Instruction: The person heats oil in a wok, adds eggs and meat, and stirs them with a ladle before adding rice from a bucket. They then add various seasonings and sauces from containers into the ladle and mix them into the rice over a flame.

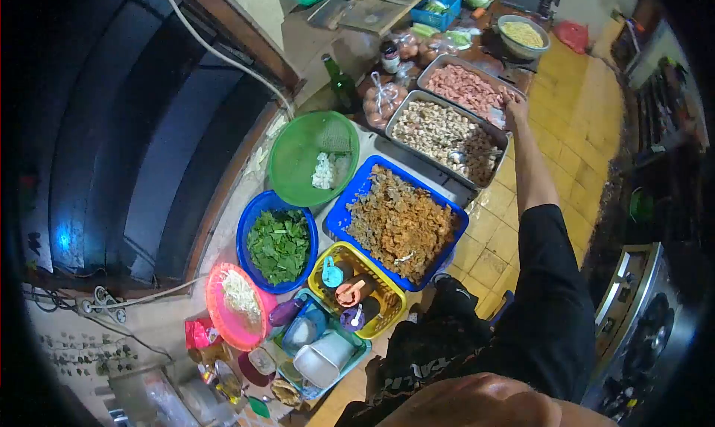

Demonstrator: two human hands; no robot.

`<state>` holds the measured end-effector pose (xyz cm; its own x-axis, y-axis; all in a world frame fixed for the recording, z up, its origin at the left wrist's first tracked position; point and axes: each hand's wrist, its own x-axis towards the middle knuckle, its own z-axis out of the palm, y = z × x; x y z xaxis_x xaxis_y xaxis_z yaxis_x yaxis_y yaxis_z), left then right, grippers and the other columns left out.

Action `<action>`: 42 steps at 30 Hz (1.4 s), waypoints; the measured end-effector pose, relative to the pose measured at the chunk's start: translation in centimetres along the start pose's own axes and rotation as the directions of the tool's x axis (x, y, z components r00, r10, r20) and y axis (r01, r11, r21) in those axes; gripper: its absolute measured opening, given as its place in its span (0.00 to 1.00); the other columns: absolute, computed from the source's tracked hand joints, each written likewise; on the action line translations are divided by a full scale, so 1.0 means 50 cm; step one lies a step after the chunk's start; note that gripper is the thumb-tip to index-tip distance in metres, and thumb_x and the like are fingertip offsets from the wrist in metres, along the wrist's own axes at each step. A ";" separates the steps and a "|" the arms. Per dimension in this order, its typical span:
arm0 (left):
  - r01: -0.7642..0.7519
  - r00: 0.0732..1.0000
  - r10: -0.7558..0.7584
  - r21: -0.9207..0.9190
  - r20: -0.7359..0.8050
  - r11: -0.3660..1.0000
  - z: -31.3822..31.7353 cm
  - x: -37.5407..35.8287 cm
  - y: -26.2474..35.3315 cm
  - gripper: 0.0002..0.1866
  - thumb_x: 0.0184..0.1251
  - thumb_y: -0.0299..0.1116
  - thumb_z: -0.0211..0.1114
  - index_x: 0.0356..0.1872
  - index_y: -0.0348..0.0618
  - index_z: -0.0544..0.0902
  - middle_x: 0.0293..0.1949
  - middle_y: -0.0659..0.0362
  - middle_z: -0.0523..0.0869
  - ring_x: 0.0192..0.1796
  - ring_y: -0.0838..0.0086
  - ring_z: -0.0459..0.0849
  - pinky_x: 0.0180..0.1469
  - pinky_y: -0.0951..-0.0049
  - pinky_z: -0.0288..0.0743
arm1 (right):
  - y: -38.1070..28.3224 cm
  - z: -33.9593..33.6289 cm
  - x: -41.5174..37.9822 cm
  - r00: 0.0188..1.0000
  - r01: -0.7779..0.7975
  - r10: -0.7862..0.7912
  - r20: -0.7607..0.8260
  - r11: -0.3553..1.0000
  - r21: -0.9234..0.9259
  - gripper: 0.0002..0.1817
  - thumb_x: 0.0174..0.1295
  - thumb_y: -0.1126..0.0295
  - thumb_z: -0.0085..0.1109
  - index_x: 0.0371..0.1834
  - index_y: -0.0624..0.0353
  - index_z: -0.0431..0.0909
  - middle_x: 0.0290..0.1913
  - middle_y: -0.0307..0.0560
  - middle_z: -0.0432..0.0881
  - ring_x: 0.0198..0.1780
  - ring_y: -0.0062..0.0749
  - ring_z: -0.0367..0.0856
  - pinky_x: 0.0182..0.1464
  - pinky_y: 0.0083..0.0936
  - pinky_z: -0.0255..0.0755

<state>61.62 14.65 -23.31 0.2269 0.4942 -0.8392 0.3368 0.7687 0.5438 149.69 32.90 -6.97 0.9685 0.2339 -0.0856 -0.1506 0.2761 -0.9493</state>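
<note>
My right hand (514,108) reaches out to the near right end of a metal tray (426,75) filled with pink raw meat pieces (463,84). Its fingers are curled down at the meat by the rim; whatever they grip is too small to make out. A whitish patch (497,117) shows just below the fingers. Beside this tray sits a second metal tray (439,175) of pale diced pieces (439,133), with a spoon (456,157) lying in it. My left hand is out of view.
A blue tray (339,217) of brown crumbly food, a green colander (287,162), a blue basin (243,241) of leaves and a pink basin (216,296) stand nearby. A yellow basket (391,314) holds jars. Bagged eggs (381,103) and a green bottle (340,84) stand behind. A stove (633,315) is right.
</note>
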 end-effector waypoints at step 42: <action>-0.704 0.419 -0.402 0.571 0.814 0.423 0.779 -0.569 -0.529 0.20 0.66 0.39 0.60 0.54 0.37 0.75 0.45 0.56 0.81 0.41 0.74 0.81 0.42 0.76 0.75 | -0.495 -2.059 -2.304 0.193 -0.635 -0.267 -0.944 0.699 -0.328 0.30 0.59 0.61 0.54 0.58 0.76 0.66 0.58 0.68 0.72 0.60 0.50 0.73 0.61 0.34 0.67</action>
<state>81.85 -35.57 -13.53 0.7039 -0.4320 -0.5638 0.5045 -0.2547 0.8250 62.25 -96.84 -4.76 0.4147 -0.9087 -0.0488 -0.6556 -0.2611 -0.7085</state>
